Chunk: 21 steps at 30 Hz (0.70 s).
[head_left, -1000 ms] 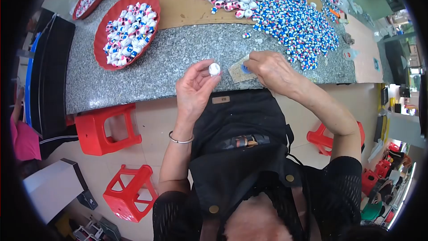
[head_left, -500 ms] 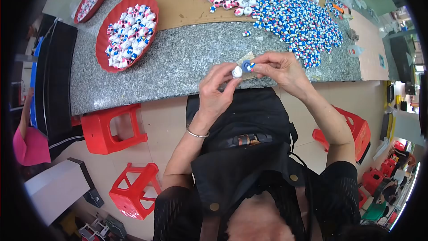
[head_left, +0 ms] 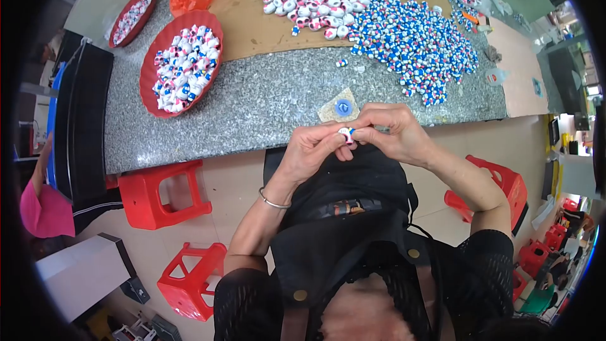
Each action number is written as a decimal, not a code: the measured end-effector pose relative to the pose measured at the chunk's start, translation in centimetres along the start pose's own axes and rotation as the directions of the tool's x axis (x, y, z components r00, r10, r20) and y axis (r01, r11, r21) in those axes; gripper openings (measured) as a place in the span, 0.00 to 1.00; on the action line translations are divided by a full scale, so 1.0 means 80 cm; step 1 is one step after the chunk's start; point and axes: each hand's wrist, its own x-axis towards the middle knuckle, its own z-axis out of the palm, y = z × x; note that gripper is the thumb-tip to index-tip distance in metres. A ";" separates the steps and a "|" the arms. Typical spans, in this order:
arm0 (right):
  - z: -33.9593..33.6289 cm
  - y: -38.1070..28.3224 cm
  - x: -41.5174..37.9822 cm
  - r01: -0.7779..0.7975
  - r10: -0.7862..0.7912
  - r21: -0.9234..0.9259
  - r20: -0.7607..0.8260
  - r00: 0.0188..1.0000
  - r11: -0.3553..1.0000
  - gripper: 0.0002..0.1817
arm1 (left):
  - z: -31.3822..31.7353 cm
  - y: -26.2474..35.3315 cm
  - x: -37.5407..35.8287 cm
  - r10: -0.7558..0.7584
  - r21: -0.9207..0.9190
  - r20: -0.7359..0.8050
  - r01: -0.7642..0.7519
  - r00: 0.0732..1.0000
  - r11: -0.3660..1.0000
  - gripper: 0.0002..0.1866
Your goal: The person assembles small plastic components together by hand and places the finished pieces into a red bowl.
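Both hands have drawn back from the table edge toward the person's body since half a second ago, leaving the blue disc on its small tan card (head_left: 341, 107) lying on the stone. The left hand (head_left: 314, 149) and right hand (head_left: 392, 134) now meet above the black apron (head_left: 341, 215), wrists bent inward, forearms angled up from the elbows. Fingertips of both hands are pinched together on one small white, pink and blue plastic piece (head_left: 346, 134). Beyond lies the grey speckled granite tabletop (head_left: 265, 95). Farther left sits a red oval tray of assembled pieces (head_left: 183, 60); farther right, a heap of small blue and white parts (head_left: 416, 38).
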 end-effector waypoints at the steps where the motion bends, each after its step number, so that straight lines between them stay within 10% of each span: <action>1: -0.001 0.002 0.002 -0.022 0.021 0.024 0.018 1.000 0.999 0.05 | -0.001 0.001 0.000 -0.006 -0.013 0.000 0.006 1.000 1.000 0.15; 5: -0.001 0.024 0.014 -0.040 0.038 0.025 0.070 0.997 0.999 0.07 | -0.003 0.029 0.002 -0.055 0.228 -0.063 0.068 0.997 0.971 0.13; 9: -0.020 0.062 0.052 0.081 -0.112 -0.278 -0.097 0.989 0.957 0.11 | -0.070 0.081 -0.010 0.470 0.716 -0.312 -0.121 0.826 0.687 0.12; 11: -0.029 0.088 0.072 0.146 -0.237 -0.493 -0.127 0.963 0.858 0.14 | -0.116 0.118 -0.021 0.662 0.887 -0.317 -0.035 0.680 0.460 0.14; 14: -0.031 0.114 0.095 0.247 -0.329 -0.676 0.007 0.944 0.694 0.16 | -0.144 0.154 -0.019 0.849 0.897 0.036 0.358 0.528 -0.260 0.16; 19: -0.021 0.109 0.097 0.195 -0.280 -0.665 -0.021 0.960 0.720 0.15 | -0.132 0.128 0.048 0.771 0.992 0.027 -0.115 0.637 0.060 0.11; 21: -0.024 0.105 0.090 0.150 -0.242 -0.549 -0.098 0.965 0.822 0.13 | -0.135 0.112 0.095 0.723 0.986 -0.086 -0.047 0.685 0.161 0.10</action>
